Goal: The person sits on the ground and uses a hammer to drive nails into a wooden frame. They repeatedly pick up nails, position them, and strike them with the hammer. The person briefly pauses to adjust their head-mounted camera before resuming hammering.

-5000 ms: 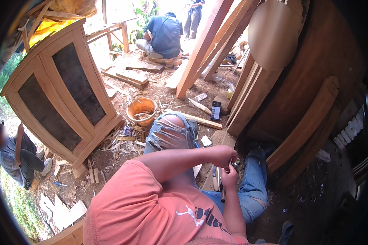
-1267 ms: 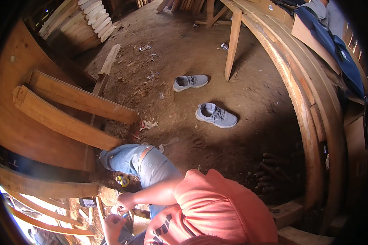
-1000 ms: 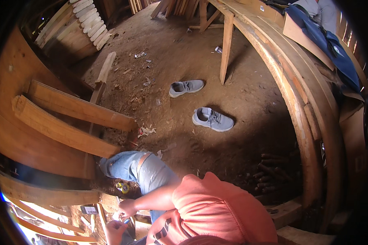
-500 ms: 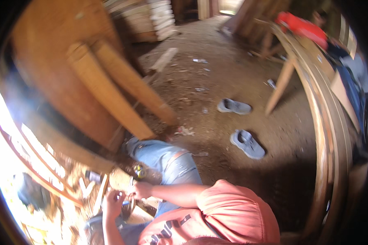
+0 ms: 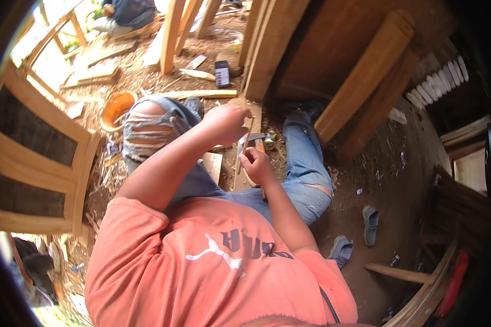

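A thin, narrow brown strip (image 5: 247, 139) slants between my two hands, above a board on the ground between my legs. My left hand (image 5: 230, 123) is closed at the strip's upper end. My right hand (image 5: 259, 167) pinches it lower down, thumb and fingers pressed together. Just behind the strip lies a grey metal tool (image 5: 252, 138), partly hidden, beside an orange-brown wooden piece (image 5: 260, 146). A small yellow-green and black object (image 5: 270, 140) rests right of these, near my right leg. Beneath my hands, the board (image 5: 254, 110) is partly covered.
A dark phone (image 5: 222, 73) lies ahead among wood offcuts. An orange bowl (image 5: 116, 110) is beside my left knee. A slatted wooden frame (image 5: 38, 163) stands at left; a wooden panel with legs (image 5: 365, 76) at right. Shoes (image 5: 371, 224) lie right. Another person (image 5: 128, 13) sits far left.
My view has swung left, so my hands now appear near the middle and the shoes lower right. Both hands are still together, with the thin strip now visible between them.
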A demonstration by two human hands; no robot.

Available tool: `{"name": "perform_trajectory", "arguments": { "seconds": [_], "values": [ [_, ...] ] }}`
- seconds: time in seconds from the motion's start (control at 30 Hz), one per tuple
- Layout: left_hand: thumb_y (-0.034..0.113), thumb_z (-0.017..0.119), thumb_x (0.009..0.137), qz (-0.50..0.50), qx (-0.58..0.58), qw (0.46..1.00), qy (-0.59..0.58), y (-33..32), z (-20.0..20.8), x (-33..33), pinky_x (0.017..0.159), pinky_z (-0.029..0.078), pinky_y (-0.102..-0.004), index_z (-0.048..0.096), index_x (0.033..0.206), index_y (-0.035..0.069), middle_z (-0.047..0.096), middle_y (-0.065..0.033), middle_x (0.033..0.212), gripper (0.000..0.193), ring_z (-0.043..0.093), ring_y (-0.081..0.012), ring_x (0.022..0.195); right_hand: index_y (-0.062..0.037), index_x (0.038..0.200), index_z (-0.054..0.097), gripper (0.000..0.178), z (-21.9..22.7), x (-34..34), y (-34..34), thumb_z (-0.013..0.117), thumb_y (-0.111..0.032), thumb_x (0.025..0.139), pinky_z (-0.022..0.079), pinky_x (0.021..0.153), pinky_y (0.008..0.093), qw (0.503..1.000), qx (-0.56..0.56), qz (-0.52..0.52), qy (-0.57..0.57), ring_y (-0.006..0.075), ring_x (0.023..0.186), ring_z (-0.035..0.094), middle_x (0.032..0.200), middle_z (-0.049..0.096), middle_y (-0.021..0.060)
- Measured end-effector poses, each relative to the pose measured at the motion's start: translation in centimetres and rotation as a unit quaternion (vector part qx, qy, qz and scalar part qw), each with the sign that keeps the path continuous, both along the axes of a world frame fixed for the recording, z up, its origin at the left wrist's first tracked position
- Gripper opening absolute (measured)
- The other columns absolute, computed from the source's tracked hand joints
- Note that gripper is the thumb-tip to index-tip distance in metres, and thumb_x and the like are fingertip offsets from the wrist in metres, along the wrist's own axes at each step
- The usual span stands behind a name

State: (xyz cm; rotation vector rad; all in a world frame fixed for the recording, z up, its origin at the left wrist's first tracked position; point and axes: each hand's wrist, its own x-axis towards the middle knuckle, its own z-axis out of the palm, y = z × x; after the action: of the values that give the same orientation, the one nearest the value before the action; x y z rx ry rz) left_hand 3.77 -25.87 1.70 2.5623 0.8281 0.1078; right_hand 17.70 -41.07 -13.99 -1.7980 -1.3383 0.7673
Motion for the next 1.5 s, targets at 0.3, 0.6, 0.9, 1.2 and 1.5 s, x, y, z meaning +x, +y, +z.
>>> {"name": "perform_trajectory", "arguments": {
  "seconds": [0.3,0.6,0.9,1.2,1.5],
  "values": [
    [0.026,0.075,0.094,0.105,0.067,0.991,-0.039,2.2,3.4,-3.2,0.108,0.053,-0.0454,0.069,0.133,0.008,0.073,-0.0153,0.128,0.043,0.067,-0.034,0.125,-0.005,0.098,0.082,0.021,-6.5,-3.2,4.9,0.066,-0.017,0.092,0.062,0.08,0.0478,0.865,-0.219,0.218,-0.395,0.0384,0.095,0.078,0.102,0.08,0.0194],
    [0.032,0.076,0.094,0.069,0.061,0.996,-0.006,1.5,2.7,-3.3,0.105,0.054,-0.0453,0.069,0.135,0.009,0.074,-0.0147,0.125,0.047,0.068,-0.0343,0.123,-0.0086,0.101,0.084,0.023,-9.9,-4.2,4.1,0.061,-0.011,0.095,0.064,0.079,0.0469,0.838,-0.234,0.232,-0.434,0.0331,0.098,0.08,0.105,0.081,0.0166],
    [0.035,0.076,0.094,0.052,0.058,0.997,0.001,1.6,2.8,-2.6,0.105,0.054,-0.0461,0.068,0.136,0.008,0.075,-0.0164,0.124,0.05,0.068,-0.0349,0.124,-0.0049,0.12,0.07,0.031,-8.3,-3.2,3.7,0.071,-0.021,0.094,0.061,0.085,0.0472,0.879,-0.206,0.199,-0.38,0.0354,0.101,0.077,0.105,0.078,0.0178],
    [0.029,0.078,0.093,0.056,0.044,0.998,-0.001,1.1,2.5,-3.5,0.1,0.055,-0.0461,0.07,0.131,0.007,0.076,-0.0158,0.119,0.044,0.07,-0.0347,0.116,-0.0101,0.131,0.072,0.046,17.0,20.9,-7.1,0.079,-0.031,0.091,0.057,0.096,0.0453,0.889,-0.107,-0.182,-0.407,0.0352,0.116,0.072,0.125,0.075,0.0176],
    [0.029,0.079,0.092,0.041,0.021,0.998,0.033,0.1,3.3,-1.9,0.099,0.056,-0.0466,0.073,0.126,0.006,0.076,-0.0168,0.112,0.042,0.071,-0.036,0.112,-0.0151,0.144,0.067,0.061,52.7,42.6,-62.7,0.05,-0.06,0.106,0.054,0.103,0.0566,0.374,-0.422,-0.583,-0.585,0.042,0.126,0.067,0.142,0.067,0.0198]
  ]
}}
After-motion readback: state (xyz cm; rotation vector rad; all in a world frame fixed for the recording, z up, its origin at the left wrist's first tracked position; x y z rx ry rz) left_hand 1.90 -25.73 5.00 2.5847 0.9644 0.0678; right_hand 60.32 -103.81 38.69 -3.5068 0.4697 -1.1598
